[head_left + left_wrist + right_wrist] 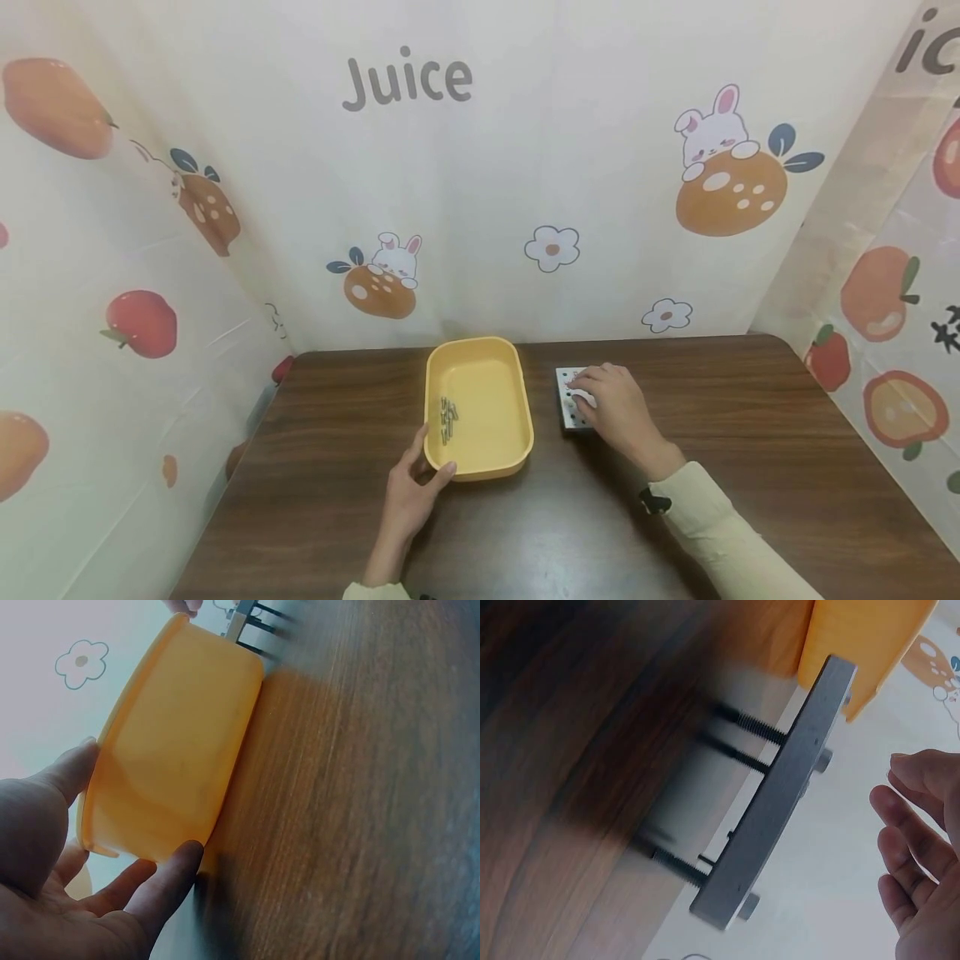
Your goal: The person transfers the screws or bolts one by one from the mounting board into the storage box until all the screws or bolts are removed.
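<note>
My left hand (408,492) grips the near left corner of a yellow plastic tray (480,473), thumb at the near side and fingers along the left wall. Inside the tray, toward the left, lies a small heap of thin dark screws or pins (447,421). To the tray's right, a metal plate with holes (776,802) stands raised above the table on threaded legs. Bolt heads (823,761) stick up from its top face. Over the plate hovers my right hand (618,408), fingers loosely bent and apart from it in the right wrist view, with nothing visible between them.
Both things stand on a dark wood-grain table (510,542). A pale curtain (480,183) printed with fruit, rabbits and flowers hangs behind the table and along both sides. A dark wrist strap (655,502) shows at the right sleeve.
</note>
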The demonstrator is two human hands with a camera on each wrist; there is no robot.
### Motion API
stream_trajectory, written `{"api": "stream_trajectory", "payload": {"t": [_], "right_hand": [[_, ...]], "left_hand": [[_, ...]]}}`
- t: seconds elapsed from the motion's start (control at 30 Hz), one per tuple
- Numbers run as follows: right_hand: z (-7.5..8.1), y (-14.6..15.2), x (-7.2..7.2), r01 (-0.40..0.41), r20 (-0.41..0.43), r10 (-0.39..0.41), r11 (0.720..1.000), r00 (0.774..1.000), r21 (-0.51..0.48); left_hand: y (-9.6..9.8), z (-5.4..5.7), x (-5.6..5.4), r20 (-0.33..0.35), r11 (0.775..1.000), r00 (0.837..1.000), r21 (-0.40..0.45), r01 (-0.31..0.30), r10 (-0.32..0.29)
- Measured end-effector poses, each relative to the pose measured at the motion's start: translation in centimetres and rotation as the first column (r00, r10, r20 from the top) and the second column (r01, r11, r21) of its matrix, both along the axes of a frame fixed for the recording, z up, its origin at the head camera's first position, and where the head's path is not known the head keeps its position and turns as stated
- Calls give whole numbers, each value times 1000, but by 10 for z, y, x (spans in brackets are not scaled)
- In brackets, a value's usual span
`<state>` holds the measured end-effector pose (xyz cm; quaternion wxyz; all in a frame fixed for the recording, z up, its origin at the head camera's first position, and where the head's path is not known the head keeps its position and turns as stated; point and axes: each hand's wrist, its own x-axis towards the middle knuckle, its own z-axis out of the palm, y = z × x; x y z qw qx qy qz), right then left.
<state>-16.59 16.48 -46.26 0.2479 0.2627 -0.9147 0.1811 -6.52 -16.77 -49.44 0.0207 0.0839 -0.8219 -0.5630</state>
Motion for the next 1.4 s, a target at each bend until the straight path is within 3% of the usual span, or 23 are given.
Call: {"api": "stream_trajectory", "payload": {"t": [0.53,1.4], "right_hand": [[1,19,-5,120,161,-119,993,980,3],[-9,38,-15,192,241,-188,981,952,5]], "left_hand": [[-1,-1,1,-5,1000,1000,-4,7,-7],[-1,-2,0,-10,1000,1000,-5,4,-4]]}}
